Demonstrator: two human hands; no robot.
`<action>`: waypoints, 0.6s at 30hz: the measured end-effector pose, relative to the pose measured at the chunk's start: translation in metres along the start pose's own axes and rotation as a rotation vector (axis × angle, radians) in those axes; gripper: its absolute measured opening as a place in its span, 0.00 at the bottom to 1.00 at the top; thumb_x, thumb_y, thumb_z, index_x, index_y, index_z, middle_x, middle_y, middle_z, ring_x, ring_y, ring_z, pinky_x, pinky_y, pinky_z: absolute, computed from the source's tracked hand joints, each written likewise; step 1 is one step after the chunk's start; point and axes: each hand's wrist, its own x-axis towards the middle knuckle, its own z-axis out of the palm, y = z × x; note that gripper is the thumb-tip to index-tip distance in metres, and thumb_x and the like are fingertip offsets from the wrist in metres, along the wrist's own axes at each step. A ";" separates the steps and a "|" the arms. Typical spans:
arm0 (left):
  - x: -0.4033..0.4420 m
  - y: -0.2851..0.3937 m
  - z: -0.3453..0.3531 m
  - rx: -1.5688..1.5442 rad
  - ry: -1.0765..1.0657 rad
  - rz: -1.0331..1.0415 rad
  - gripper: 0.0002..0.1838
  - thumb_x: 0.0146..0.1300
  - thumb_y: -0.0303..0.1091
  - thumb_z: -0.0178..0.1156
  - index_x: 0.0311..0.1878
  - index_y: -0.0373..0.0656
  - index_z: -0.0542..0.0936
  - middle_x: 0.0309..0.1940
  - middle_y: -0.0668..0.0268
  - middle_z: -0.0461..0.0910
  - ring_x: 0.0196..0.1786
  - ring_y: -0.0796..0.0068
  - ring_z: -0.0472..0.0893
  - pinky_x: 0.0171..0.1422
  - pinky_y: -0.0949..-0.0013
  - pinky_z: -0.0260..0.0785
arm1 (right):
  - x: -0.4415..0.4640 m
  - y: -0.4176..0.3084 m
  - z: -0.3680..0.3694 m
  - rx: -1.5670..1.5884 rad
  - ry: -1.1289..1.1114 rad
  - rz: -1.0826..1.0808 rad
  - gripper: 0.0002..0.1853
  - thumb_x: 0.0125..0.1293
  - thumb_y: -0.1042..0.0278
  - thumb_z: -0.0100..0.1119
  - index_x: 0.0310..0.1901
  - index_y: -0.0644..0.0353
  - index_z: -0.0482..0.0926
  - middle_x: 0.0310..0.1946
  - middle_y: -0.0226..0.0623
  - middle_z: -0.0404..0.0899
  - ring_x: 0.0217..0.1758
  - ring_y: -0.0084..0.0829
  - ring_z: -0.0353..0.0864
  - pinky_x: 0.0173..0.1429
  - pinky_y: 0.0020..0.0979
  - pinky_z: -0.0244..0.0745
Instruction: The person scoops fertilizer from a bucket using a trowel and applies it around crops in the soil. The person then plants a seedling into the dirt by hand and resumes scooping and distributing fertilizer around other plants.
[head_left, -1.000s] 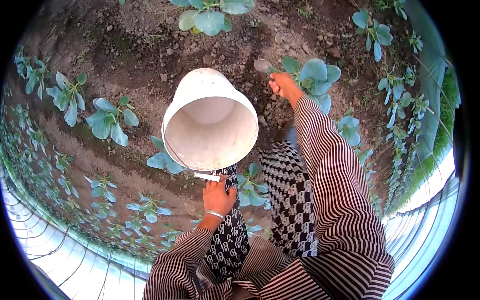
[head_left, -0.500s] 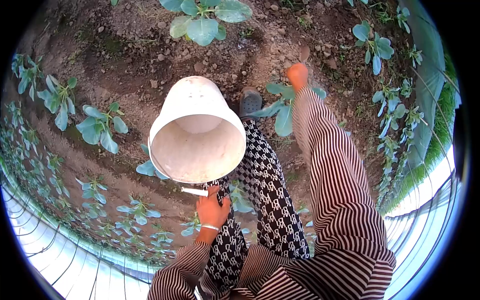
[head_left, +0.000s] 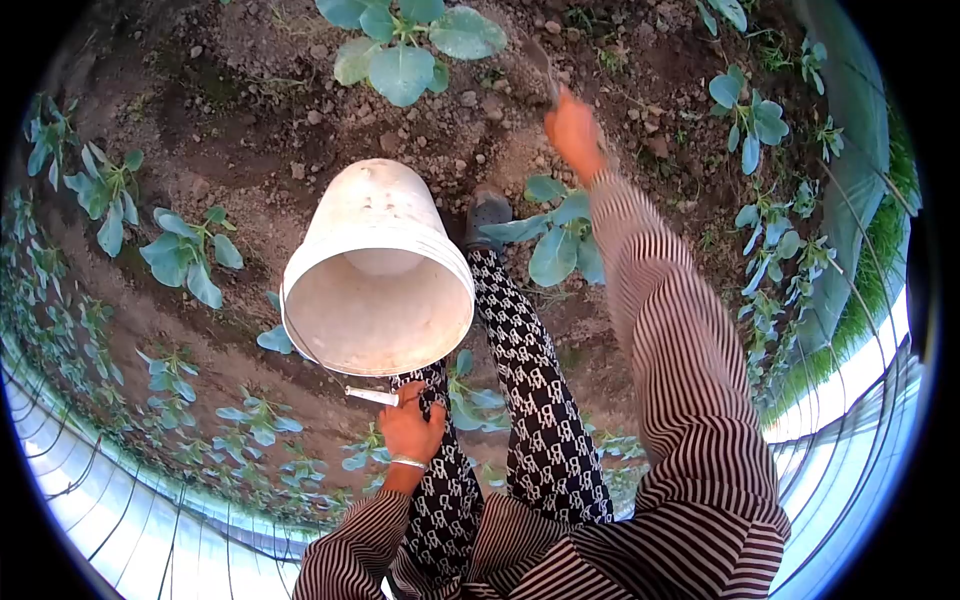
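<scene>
The left grip (head_left: 412, 430) is clasped round the white handle (head_left: 370, 396) of the bucket (head_left: 372, 212), which is near its twelve o'clock, mouth towards the wearer. The right grip (head_left: 574, 133) clenches a small, blurred tool (head_left: 540, 62) pointing to eleven o'clock. A leafy plant (head_left: 553, 258) grows at its six o'clock, a broader plant (head_left: 401, 76) at ten.

- so there's a white round plastic bucket (head_left: 365, 210) over the middle of the brown soil plot (head_left: 250, 135), mouth facing back this way
- left hand (head_left: 414, 426) is on its white tubular grip (head_left: 371, 396), near side
- right hand (head_left: 575, 133) is out ahead, right of the bucket, beyond a blue-green leafy plant (head_left: 555, 258), with a blurred brownish tool (head_left: 541, 64) in it
- dark shoe (head_left: 488, 215) sits between bucket and plant
- pale green sheet (head_left: 858, 205) runs along the plot's right edge
</scene>
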 end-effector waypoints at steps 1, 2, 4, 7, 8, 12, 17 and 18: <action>-0.001 -0.002 0.002 -0.006 0.013 0.020 0.21 0.50 0.40 0.60 0.49 0.44 0.76 0.48 0.63 0.77 0.50 0.57 0.75 0.53 0.56 0.63 | 0.013 -0.013 -0.012 -0.024 0.073 -0.065 0.22 0.62 0.69 0.52 0.56 0.70 0.66 0.42 0.58 0.76 0.44 0.54 0.79 0.40 0.46 0.77; -0.001 -0.005 0.005 -0.013 0.034 0.035 0.21 0.50 0.40 0.60 0.49 0.44 0.76 0.48 0.63 0.77 0.50 0.58 0.75 0.53 0.56 0.63 | 0.027 -0.028 -0.013 -0.043 0.147 -0.138 0.20 0.63 0.71 0.50 0.56 0.70 0.67 0.40 0.57 0.75 0.44 0.54 0.79 0.39 0.46 0.77; 0.000 -0.003 0.001 -0.007 0.076 0.069 0.20 0.50 0.35 0.60 0.49 0.44 0.76 0.48 0.60 0.78 0.49 0.55 0.76 0.54 0.56 0.66 | 0.062 -0.052 0.013 -0.107 0.215 -0.230 0.20 0.63 0.75 0.49 0.57 0.69 0.65 0.40 0.57 0.75 0.42 0.54 0.79 0.39 0.46 0.77; -0.002 -0.004 0.000 -0.040 0.054 0.041 0.20 0.50 0.36 0.60 0.49 0.44 0.76 0.48 0.59 0.78 0.50 0.55 0.76 0.55 0.56 0.65 | 0.042 -0.060 0.054 -0.086 0.159 -0.246 0.21 0.64 0.75 0.48 0.59 0.69 0.62 0.40 0.57 0.73 0.39 0.53 0.80 0.39 0.45 0.78; -0.002 -0.005 0.000 -0.048 0.030 0.027 0.21 0.50 0.37 0.60 0.49 0.44 0.76 0.48 0.60 0.78 0.50 0.55 0.76 0.55 0.56 0.65 | 0.031 -0.061 0.058 -0.063 0.124 -0.240 0.22 0.65 0.75 0.48 0.60 0.69 0.61 0.41 0.57 0.73 0.38 0.53 0.80 0.39 0.44 0.78; -0.002 0.000 -0.006 0.005 -0.030 -0.033 0.21 0.50 0.37 0.60 0.50 0.44 0.76 0.48 0.62 0.78 0.50 0.56 0.75 0.55 0.56 0.64 | -0.004 -0.022 0.003 -0.353 -0.114 -0.320 0.22 0.66 0.74 0.46 0.60 0.70 0.58 0.43 0.58 0.71 0.37 0.53 0.80 0.39 0.42 0.79; -0.007 -0.011 0.004 -0.052 0.061 0.039 0.21 0.50 0.37 0.60 0.50 0.44 0.76 0.48 0.62 0.77 0.50 0.57 0.75 0.54 0.56 0.64 | 0.029 -0.002 -0.011 -0.240 0.134 -0.174 0.20 0.68 0.72 0.44 0.59 0.72 0.60 0.44 0.58 0.71 0.39 0.51 0.80 0.38 0.43 0.78; -0.007 -0.012 0.005 -0.062 0.073 0.054 0.22 0.50 0.38 0.60 0.50 0.43 0.76 0.48 0.62 0.77 0.50 0.58 0.75 0.54 0.56 0.64 | 0.041 -0.002 0.002 -0.185 0.074 -0.120 0.19 0.69 0.71 0.42 0.58 0.72 0.60 0.45 0.59 0.71 0.40 0.52 0.79 0.39 0.43 0.78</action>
